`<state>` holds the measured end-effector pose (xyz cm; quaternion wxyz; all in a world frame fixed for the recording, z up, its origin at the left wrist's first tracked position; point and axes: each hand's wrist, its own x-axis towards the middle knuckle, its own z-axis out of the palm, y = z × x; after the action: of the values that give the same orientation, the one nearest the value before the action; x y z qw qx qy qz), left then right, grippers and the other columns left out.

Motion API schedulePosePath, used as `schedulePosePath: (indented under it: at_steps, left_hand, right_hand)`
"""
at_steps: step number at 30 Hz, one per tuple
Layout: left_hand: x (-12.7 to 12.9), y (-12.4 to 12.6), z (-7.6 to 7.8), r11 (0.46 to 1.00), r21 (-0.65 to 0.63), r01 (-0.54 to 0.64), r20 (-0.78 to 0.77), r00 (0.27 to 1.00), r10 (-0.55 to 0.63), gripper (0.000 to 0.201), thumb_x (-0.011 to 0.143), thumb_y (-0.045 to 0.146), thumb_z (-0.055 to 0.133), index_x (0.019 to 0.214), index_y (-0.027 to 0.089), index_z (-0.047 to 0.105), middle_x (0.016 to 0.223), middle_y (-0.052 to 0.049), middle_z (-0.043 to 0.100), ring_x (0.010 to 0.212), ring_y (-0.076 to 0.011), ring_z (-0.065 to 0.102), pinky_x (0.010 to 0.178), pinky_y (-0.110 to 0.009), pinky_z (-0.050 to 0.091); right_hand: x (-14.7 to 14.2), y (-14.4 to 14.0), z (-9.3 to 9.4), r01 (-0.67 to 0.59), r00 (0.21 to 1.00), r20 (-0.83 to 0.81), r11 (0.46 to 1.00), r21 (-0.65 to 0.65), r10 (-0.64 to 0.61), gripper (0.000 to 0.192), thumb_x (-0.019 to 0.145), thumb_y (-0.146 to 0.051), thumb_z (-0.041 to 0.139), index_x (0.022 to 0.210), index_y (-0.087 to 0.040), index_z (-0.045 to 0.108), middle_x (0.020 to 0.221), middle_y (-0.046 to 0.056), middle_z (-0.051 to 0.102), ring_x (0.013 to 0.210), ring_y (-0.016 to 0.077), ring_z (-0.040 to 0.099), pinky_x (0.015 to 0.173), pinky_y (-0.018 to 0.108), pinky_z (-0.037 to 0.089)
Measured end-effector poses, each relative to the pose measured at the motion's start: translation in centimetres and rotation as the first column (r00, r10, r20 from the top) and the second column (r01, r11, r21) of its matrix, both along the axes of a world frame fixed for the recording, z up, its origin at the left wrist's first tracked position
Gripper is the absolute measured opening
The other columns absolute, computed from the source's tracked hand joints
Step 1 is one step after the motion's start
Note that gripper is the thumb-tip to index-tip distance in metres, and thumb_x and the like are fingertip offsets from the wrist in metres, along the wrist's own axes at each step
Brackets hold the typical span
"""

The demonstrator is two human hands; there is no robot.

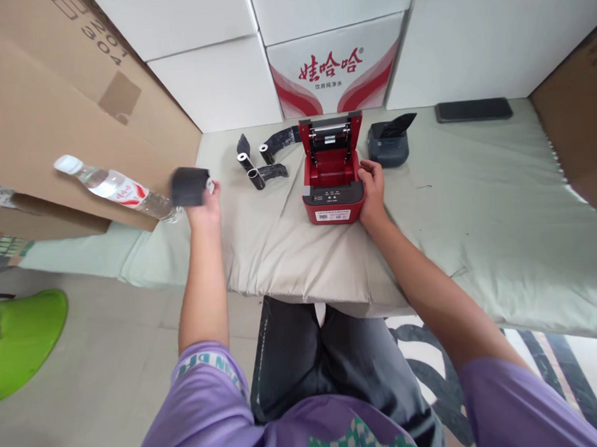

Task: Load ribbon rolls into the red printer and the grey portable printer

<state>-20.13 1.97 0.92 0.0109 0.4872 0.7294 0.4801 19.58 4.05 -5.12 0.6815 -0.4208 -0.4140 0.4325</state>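
Note:
A red and black label printer stands on the cloth-covered surface with its lid raised and its roll bay bare. My right hand grips its right side, fingers curled at the edge. Out to the left, my left hand is closed on a black roll with a white end, held in the air and blurred by motion. Between the left hand and the printer lie several small rolls with white ends and loose black strips. Right of the printer sits a small dark device with a black strip sticking out.
A water bottle shows at the left beside the held roll, near large cardboard boxes. White cartons line the back. A black phone-like slab lies at the back right. On the floor at left is a green chair-like object.

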Motion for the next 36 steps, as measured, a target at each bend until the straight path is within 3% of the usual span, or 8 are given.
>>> schedulePosePath:
  at_steps: [2,4,6,9,14,26,33,36]
  left_hand:
    - [1.2,0.0,2.5,0.948,0.167,0.271,0.179,0.937,-0.299,0.056,0.107,0.065,0.018,0.135,0.042,0.06,0.14,0.0,0.069,0.129,-0.0224,0.062,0.095,-0.044,0.062]
    - [4.0,0.0,5.1,0.752,0.326,0.574,0.303,0.69,-0.658,0.057,0.094,0.084,0.042,0.132,0.045,0.061,0.135,0.003,0.069,0.115,-0.0213,0.065,0.093,-0.045,0.061]
    - [8.3,0.1,7.0,0.606,0.266,0.749,0.278,0.542,-0.793,0.061,0.093,0.08,0.055,0.133,0.035,0.061,0.122,-0.002,0.069,0.106,-0.0197,0.068,0.098,-0.047,0.059]
    - [15.3,0.6,8.1,0.505,0.021,0.863,0.1,0.501,-0.86,0.058,0.086,0.059,0.08,0.128,0.024,0.062,0.113,-0.005,0.072,0.112,-0.0242,0.071,0.1,-0.046,0.058]
    - [21.6,2.2,6.6,0.54,-0.271,0.797,-0.173,0.511,-0.842,0.027,0.081,0.037,0.083,0.099,0.021,0.072,0.095,-0.004,0.077,0.1,-0.0263,0.076,0.092,-0.041,0.057]
    - [23.0,5.6,5.8,0.537,-0.543,0.645,-0.263,0.477,-0.839,0.019,0.08,0.032,0.077,0.065,0.02,0.074,0.072,-0.006,0.069,0.083,-0.0248,0.07,0.082,-0.037,0.054]
    - [19.8,1.4,4.2,0.497,-0.074,0.864,-0.047,0.495,-0.868,0.08,0.103,0.078,0.019,0.094,0.023,0.077,0.096,-0.007,0.077,0.1,-0.0239,0.072,0.099,-0.044,0.055]
    - [19.1,-0.7,2.4,0.562,0.083,0.823,-0.207,0.566,-0.798,0.067,0.095,0.083,0.043,0.091,0.024,0.073,0.103,-0.007,0.079,0.103,-0.026,0.069,0.104,-0.05,0.051]
  right_hand:
    - [0.0,-0.1,0.1,-0.003,1.0,0.013,1.0,0.005,0.003,0.058,0.076,-0.075,0.071,0.111,-0.03,0.06,0.116,0.003,0.064,0.115,0.0248,0.063,0.117,0.053,0.049]
    - [0.0,-0.1,0.1,0.004,1.0,0.027,1.0,0.013,-0.004,0.057,0.076,-0.076,0.07,0.11,-0.031,0.059,0.116,0.003,0.063,0.115,0.0247,0.063,0.116,0.052,0.05]
    - [-0.1,-0.1,0.2,0.014,0.999,0.033,1.0,0.014,-0.015,0.057,0.076,-0.076,0.07,0.109,-0.031,0.059,0.114,0.002,0.063,0.115,0.0248,0.062,0.115,0.051,0.05]
    - [-0.1,-0.2,0.4,0.02,0.999,0.032,1.0,0.008,-0.02,0.056,0.077,-0.075,0.07,0.109,-0.03,0.059,0.113,0.003,0.062,0.114,0.0246,0.062,0.115,0.051,0.05]
    - [-0.2,-0.4,0.6,0.016,0.999,0.036,1.0,0.003,-0.016,0.058,0.076,-0.076,0.07,0.108,-0.03,0.058,0.114,0.003,0.063,0.115,0.0251,0.062,0.115,0.051,0.05]
    - [-0.2,-0.3,0.3,0.004,0.999,0.033,1.0,0.006,-0.004,0.063,0.074,-0.081,0.07,0.109,-0.03,0.058,0.115,0.003,0.063,0.118,0.0261,0.063,0.115,0.051,0.051]
    - [0.5,0.7,0.5,-0.079,0.997,0.023,0.996,0.04,0.078,0.065,0.075,-0.077,0.072,0.121,-0.033,0.059,0.138,0.004,0.062,0.14,0.0276,0.058,0.126,0.055,0.043]
    - [1.5,1.3,0.9,-0.172,0.985,0.026,0.984,0.04,0.171,0.067,0.079,-0.075,0.071,0.132,-0.036,0.058,0.153,0.003,0.059,0.149,0.0267,0.053,0.127,0.057,0.043]
